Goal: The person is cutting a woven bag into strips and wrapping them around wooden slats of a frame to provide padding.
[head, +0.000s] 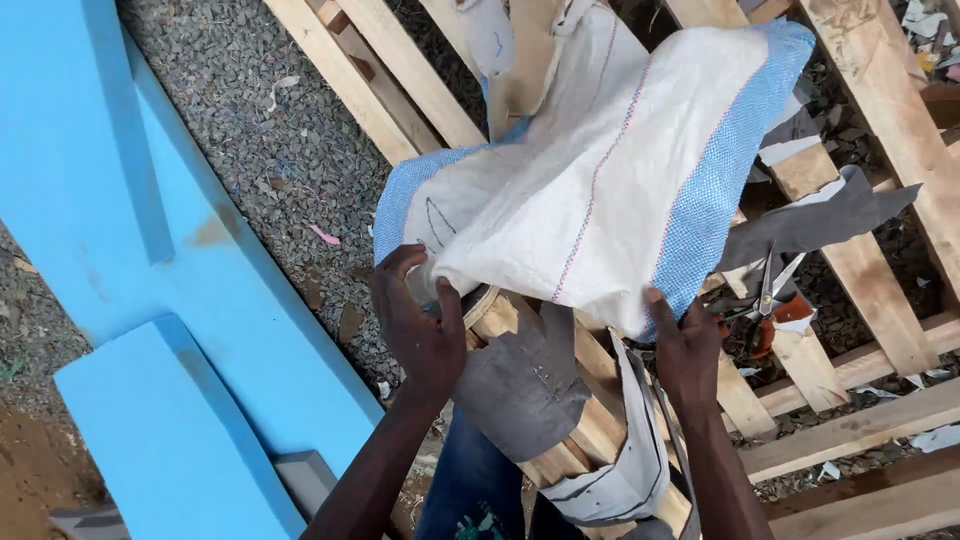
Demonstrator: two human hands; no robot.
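A white woven sack (610,170) with blue edge bands and thin red stripes is lifted over a wooden pallet (870,110). My left hand (420,320) grips the sack's lower left edge. My right hand (685,345) pinches its lower right corner. Under the sack, a grey cut piece of leather-like material (525,385) rests on the pallet slats by my knee. A pale grey strip (625,470) hangs below it.
Blue foam slabs (110,200) lie on the gravel (270,130) at the left. Scissors with orange handles (770,300) sit on the pallet at the right, beside a dark grey offcut (820,220). Scraps litter the ground between the slats.
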